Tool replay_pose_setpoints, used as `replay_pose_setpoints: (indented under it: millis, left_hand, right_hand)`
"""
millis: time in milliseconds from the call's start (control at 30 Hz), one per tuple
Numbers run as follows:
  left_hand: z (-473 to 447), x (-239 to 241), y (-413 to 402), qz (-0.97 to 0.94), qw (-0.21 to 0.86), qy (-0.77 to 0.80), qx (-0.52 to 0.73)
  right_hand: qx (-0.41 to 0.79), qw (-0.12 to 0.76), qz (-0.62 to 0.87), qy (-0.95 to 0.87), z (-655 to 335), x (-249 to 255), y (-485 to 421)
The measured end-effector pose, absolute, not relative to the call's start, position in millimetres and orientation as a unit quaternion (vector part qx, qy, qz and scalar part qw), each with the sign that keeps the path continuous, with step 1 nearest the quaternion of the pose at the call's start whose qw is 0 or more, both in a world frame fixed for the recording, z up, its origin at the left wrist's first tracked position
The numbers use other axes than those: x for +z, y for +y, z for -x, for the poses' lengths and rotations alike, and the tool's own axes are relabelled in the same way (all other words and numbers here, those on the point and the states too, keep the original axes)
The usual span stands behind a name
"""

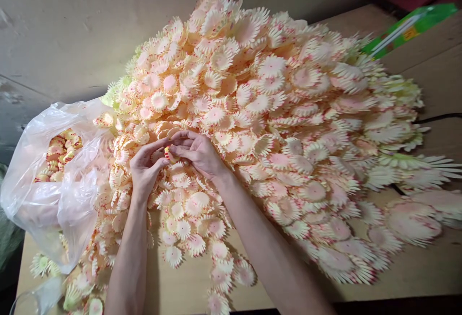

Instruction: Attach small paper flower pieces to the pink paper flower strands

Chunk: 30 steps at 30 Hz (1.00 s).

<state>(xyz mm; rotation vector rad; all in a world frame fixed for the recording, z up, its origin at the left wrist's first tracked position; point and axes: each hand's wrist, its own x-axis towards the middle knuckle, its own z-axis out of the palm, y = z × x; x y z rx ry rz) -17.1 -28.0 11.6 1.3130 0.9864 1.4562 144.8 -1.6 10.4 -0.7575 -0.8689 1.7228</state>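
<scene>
My left hand [145,164] and my right hand [198,154] meet over the front left of a big heap of artificial flower petals [260,105]. Between their fingertips is a small yellow and red rolled petal piece [167,152]. The thumb and fingers of my right hand pinch it. My left hand curls around its other side, with the thumb against it and some fingers hidden. The heaped pieces are pale pink and cream discs with fringed, red-tipped edges.
At the left, a translucent plastic bag [81,194] holds several yellow and red curled pieces [65,149]. A green packet [407,31] sticks out at the back right. Loose petal discs [216,250] spread toward the front edge of the wooden table [180,286]. A wall [90,31] stands behind.
</scene>
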Motion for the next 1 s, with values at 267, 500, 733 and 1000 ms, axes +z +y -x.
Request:
replay_pose_setpoints:
  millis: [267, 500, 733, 1000]
  left_hand:
    - [15.0, 17.6, -29.2, -0.575, 0.438, 0.423, 0.546]
    - [16.8, 13.5, -28.9, -0.531, 0.459, 0.419, 0.575]
    - [15.0, 15.5, -31.5, -0.501, 0.461, 0.451, 0.577]
    - [10.9, 17.8, -33.1, -0.471, 0.443, 0.475, 0.597]
  right_hand:
    - [0.678, 0.499, 0.341, -0.418, -141.5, 4.9, -1.1]
    - [0.693, 0.498, 0.336, -0.399, -140.7, 5.1, -0.7]
    - [0.702, 0.508, 0.323, -0.381, -138.6, 7.0, -1.5]
    - [0.719, 0.506, 0.318, -0.355, -143.4, 10.0, -2.8]
